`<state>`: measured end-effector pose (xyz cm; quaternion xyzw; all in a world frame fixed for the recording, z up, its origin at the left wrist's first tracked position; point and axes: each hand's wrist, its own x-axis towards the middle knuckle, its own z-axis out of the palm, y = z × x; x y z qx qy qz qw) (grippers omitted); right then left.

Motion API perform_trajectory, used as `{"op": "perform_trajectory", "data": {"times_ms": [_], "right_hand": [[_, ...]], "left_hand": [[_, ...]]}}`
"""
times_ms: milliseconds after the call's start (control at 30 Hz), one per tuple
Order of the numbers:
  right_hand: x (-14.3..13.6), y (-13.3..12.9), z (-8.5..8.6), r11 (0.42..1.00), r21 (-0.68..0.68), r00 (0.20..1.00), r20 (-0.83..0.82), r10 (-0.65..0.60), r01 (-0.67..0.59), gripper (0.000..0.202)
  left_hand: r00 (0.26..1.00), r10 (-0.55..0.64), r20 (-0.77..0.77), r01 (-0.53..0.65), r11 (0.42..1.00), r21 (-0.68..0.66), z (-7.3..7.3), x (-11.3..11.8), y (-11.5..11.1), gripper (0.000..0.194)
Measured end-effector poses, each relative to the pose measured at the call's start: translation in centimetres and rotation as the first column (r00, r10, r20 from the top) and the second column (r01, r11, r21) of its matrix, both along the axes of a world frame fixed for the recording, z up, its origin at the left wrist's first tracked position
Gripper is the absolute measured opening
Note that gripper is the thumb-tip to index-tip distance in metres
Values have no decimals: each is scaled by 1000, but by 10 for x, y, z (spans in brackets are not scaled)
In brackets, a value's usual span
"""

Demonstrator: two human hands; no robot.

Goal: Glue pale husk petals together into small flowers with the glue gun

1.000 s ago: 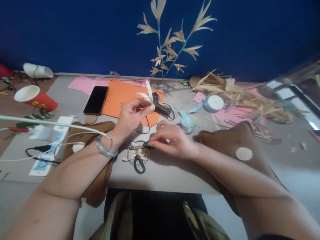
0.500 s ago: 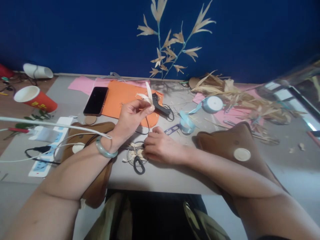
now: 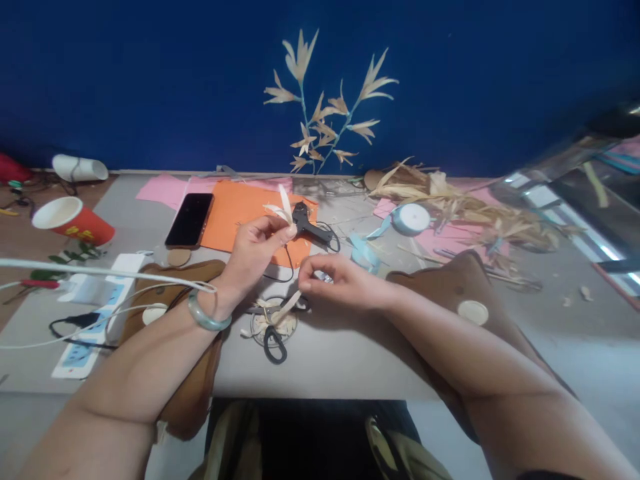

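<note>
Between thumb and fingers, my left hand (image 3: 257,248) pinches a small cluster of pale dried husk petals (image 3: 284,205) whose tips point up. My right hand (image 3: 337,281) is closed on a single strip of dried husk (image 3: 289,305) that slants down to the left. Below it lies a pair of scissors (image 3: 275,345) with black handles, resting on a round dish (image 3: 259,327) that holds more husk pieces. Behind my left hand, a black glue gun (image 3: 313,227) lies on orange paper (image 3: 230,213), its cord looping toward me.
A phone (image 3: 190,220), a red paper cup (image 3: 83,220) and a power strip (image 3: 95,327) with cables are on the left. Blue ribbon (image 3: 413,219) and a heap of dried husks (image 3: 440,193) lie on the right. A branch with husk flowers (image 3: 325,127) stands at the back.
My right hand has risen from the dish and now has a husk strip in its fingers. My left hand still holds the petal cluster. The view has tilted up slightly.
</note>
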<state>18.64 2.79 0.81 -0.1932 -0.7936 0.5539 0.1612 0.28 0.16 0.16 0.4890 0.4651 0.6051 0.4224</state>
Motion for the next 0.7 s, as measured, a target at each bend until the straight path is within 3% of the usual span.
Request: {"op": "perform_trajectory", "data": {"times_ms": [100, 267, 367, 467, 700], "right_hand": [[2, 6, -2, 953, -196, 961, -110, -254, 229, 27], [0, 14, -8, 831, -262, 792, -263, -551, 491, 30], [-1, 17, -8, 761, -324, 693, -317, -647, 562, 30], [-2, 17, -7, 700, -360, 628, -311, -713, 617, 30], [-6, 5, -7, 695, -345, 643, -269, -717, 631, 24]], "left_hand": [[997, -36, 62, 38, 999, -31, -1, -1, 0, 16], [972, -55, 228, 81, 991, -108, -1, -2, 1, 17], [944, -21, 329, 70, 988, -140, -1, -1, 1, 16], [958, -53, 283, 91, 988, -123, -2, 1, 0, 15], [972, -208, 106, 220, 967, -126, -3, 11, -7, 15]]}}
